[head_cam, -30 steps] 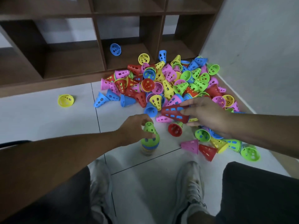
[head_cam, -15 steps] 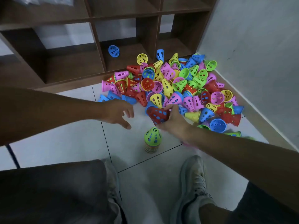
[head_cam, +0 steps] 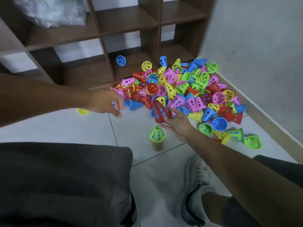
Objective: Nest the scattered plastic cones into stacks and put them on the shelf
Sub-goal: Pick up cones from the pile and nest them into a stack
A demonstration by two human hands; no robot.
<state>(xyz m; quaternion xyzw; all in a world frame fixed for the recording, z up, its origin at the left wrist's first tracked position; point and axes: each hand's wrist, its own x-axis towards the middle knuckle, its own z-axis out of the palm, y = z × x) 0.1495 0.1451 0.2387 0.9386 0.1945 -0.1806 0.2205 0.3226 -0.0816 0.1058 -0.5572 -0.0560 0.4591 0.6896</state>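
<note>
gripping a red cone [head_cam: 161, 112] by its wide rim, the right hand [head_cam: 177, 124] is holding it tilted, narrow end up, fingers closed round it, just above and right of the stack [head_cam: 156, 139]; the cone is perforated plastic, its oval holes showing blue from another cone nested inside; the stack is standing upright on the tiled floor [head_cam: 82, 128], one only, topped by a green cone with blue showing through its holes, with striped rims of several nested cones below, too tightly packed to count; the left hand [head_cam: 105, 102] is hovering open, fingers loosely spread and holding nothing, at the left edge of the pile [head_cam: 180, 90], beside two blue cones lying on the tiles; the pile is sprawling in the corner against the wall [head_cam: 254, 46], dozens of cones in five colours: red, blue, green, yellow, pink, far too many to count, all hollow, tapered and punched with holes, lying on their sides or mouth up; one blue cone [head_cam: 121, 60] is lying alone in a lower shelf [head_cam: 127, 27] compartment; one yellow cone [head_cam: 83, 111] is peeking out from under the left forearm; the shelf is dark wood, open cubbies; a crinkled clear bag [head_cam: 50, 12] is sitting in an upper cubby; one pale shoe [head_cam: 196, 181] is showing below.
</note>
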